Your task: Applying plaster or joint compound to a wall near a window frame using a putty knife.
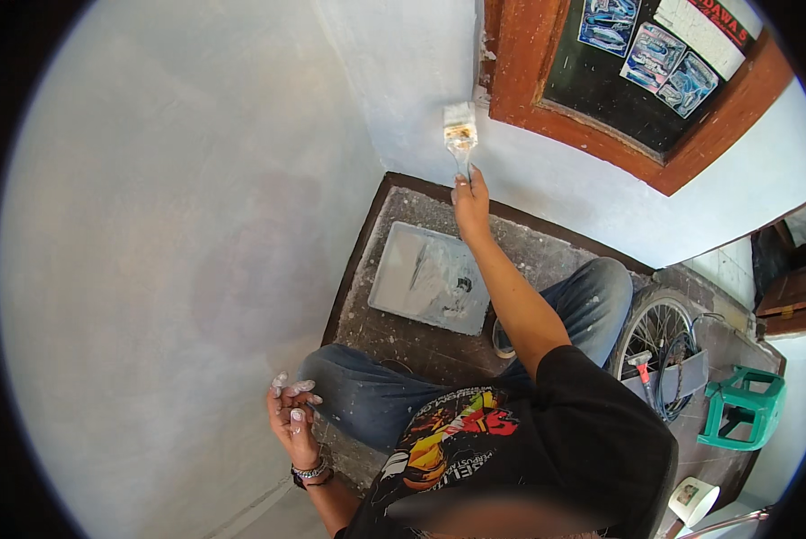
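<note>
My right hand (472, 205) grips the handle of a wide paintbrush (462, 135). The brush points upward with its whitish bristles against the pale wall (412, 99), just left of the lower corner of a brown wooden frame (592, 139). Below that hand, a grey paint tray (421, 318) with whitish paint lies on the floor. My left hand (295, 420) is raised beside the left wall (151, 269), holding nothing. Its fingers are loosely bent, apart and smeared with white paint.
My bent knees flank the tray. A dark baseboard (529, 218) runs along the walls, meeting at the corner. To my right are a spoked wheel (659, 328) with a cable, a red-headed tool (640, 361), a green plastic stool (744, 409) and a white container (693, 501).
</note>
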`<state>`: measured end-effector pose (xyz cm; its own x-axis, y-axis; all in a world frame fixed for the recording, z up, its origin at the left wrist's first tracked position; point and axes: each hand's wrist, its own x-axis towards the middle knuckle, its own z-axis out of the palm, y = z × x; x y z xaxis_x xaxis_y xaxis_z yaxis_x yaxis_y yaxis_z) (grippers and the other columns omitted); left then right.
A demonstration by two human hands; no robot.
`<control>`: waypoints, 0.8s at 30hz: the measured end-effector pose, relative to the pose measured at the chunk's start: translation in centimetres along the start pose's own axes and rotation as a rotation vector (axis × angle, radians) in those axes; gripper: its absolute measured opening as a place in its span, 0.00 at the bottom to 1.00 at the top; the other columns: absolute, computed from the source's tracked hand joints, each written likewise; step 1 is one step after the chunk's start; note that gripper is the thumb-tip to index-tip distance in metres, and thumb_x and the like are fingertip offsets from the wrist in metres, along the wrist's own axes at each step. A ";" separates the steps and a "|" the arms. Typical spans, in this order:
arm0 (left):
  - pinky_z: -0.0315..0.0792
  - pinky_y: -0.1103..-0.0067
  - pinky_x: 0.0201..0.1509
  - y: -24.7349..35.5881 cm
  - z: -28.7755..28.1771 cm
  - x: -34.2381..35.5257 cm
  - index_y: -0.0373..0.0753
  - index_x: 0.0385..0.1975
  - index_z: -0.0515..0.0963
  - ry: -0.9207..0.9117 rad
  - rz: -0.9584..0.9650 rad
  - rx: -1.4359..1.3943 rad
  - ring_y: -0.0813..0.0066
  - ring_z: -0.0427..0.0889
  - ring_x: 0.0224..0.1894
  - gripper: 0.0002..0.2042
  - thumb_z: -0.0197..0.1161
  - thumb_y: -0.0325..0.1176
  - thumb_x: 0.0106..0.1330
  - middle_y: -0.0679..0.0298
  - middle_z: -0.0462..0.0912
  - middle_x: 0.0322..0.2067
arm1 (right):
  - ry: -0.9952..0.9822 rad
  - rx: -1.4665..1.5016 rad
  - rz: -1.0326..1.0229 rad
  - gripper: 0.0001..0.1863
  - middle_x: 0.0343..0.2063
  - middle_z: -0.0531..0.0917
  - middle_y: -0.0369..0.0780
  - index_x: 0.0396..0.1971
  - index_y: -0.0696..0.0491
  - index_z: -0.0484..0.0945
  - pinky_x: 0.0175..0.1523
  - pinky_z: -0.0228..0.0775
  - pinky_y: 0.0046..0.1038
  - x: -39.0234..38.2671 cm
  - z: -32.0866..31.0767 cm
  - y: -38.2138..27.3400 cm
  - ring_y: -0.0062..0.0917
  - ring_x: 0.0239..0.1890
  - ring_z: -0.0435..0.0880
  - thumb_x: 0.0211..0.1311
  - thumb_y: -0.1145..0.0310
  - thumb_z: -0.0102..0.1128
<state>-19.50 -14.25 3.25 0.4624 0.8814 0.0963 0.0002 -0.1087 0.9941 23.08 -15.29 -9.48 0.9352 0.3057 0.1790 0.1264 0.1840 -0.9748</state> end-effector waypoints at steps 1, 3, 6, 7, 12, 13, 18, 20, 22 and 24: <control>0.59 0.88 0.24 0.0 -0.1 0.0 0.33 0.56 0.61 -0.002 0.004 -0.003 0.77 0.75 0.29 0.34 0.61 0.52 0.57 0.56 0.78 0.37 | -0.058 0.276 0.099 0.14 0.25 0.69 0.31 0.48 0.58 0.67 0.24 0.55 0.16 -0.2 0.6 -2.1 0.11 0.20 0.63 0.66 0.68 0.47; 0.59 0.89 0.24 -0.1 0.3 0.2 0.33 0.57 0.61 -0.029 0.027 -0.023 0.78 0.75 0.30 0.34 0.61 0.52 0.57 0.56 0.78 0.38 | -0.044 0.326 0.030 0.13 0.23 0.69 0.31 0.46 0.58 0.68 0.24 0.56 0.15 0.9 1.0 -2.9 0.11 0.20 0.63 0.66 0.67 0.47; 0.60 0.88 0.25 0.2 0.7 0.2 0.33 0.57 0.61 -0.022 0.025 -0.034 0.77 0.75 0.30 0.34 0.62 0.51 0.57 0.57 0.78 0.38 | -0.083 0.392 0.056 0.12 0.22 0.69 0.31 0.43 0.57 0.69 0.22 0.55 0.16 2.0 0.7 -3.0 0.12 0.18 0.62 0.66 0.65 0.48; 0.60 0.88 0.25 0.2 0.6 0.1 0.33 0.57 0.61 -0.021 0.027 -0.031 0.77 0.75 0.30 0.34 0.62 0.51 0.57 0.57 0.78 0.38 | -0.134 0.408 0.144 0.12 0.22 0.69 0.31 0.43 0.56 0.68 0.20 0.53 0.17 2.0 0.9 -3.3 0.12 0.17 0.61 0.67 0.63 0.48; 0.63 0.86 0.29 0.0 0.1 -0.2 0.33 0.57 0.60 -0.012 -0.001 -0.041 0.76 0.76 0.33 0.32 0.60 0.47 0.58 0.56 0.77 0.39 | -0.183 0.369 0.226 0.11 0.21 0.69 0.31 0.38 0.55 0.69 0.20 0.53 0.17 1.4 0.5 -4.0 0.11 0.16 0.61 0.66 0.62 0.49; 0.63 0.86 0.29 0.1 0.0 -0.2 0.33 0.57 0.60 -0.012 -0.009 -0.039 0.76 0.76 0.33 0.32 0.60 0.47 0.58 0.56 0.77 0.39 | -0.194 0.386 0.248 0.11 0.21 0.69 0.31 0.37 0.54 0.69 0.21 0.55 0.16 1.6 0.0 -3.5 0.11 0.17 0.62 0.65 0.62 0.50; 0.64 0.85 0.30 0.1 0.2 0.0 0.34 0.57 0.60 -0.015 0.015 -0.050 0.76 0.75 0.33 0.32 0.60 0.47 0.59 0.55 0.77 0.40 | -0.103 0.000 -0.065 0.13 0.23 0.72 0.35 0.41 0.56 0.68 0.25 0.61 0.21 2.4 -0.3 -2.3 0.17 0.19 0.66 0.65 0.63 0.51; 0.64 0.86 0.29 -0.2 0.0 0.2 0.34 0.57 0.59 -0.036 0.018 -0.041 0.76 0.75 0.32 0.32 0.60 0.48 0.59 0.55 0.77 0.40 | 0.019 -0.148 -0.298 0.13 0.23 0.72 0.35 0.43 0.57 0.68 0.26 0.61 0.21 3.3 0.7 -2.9 0.18 0.19 0.66 0.65 0.64 0.51; 0.63 0.86 0.29 -0.2 0.1 0.5 0.34 0.57 0.59 -0.060 0.019 -0.031 0.76 0.75 0.32 0.33 0.61 0.48 0.58 0.55 0.77 0.40 | 0.148 -0.229 -0.496 0.14 0.24 0.74 0.39 0.44 0.59 0.67 0.33 0.64 0.25 5.1 1.3 -3.9 0.23 0.25 0.70 0.64 0.66 0.52; 0.62 0.87 0.27 -0.2 0.4 0.6 0.34 0.57 0.60 -0.048 0.018 -0.037 0.77 0.75 0.31 0.33 0.61 0.49 0.58 0.56 0.77 0.39 | 0.141 -0.237 -0.423 0.14 0.25 0.75 0.44 0.44 0.59 0.67 0.34 0.65 0.29 6.3 1.7 -5.4 0.30 0.26 0.73 0.63 0.67 0.52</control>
<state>-18.90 -13.86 3.14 0.5044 0.8561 0.1128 -0.0410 -0.1068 0.9934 27.72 -12.79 -2.88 0.8193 0.1179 0.5611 0.5604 0.0426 -0.8271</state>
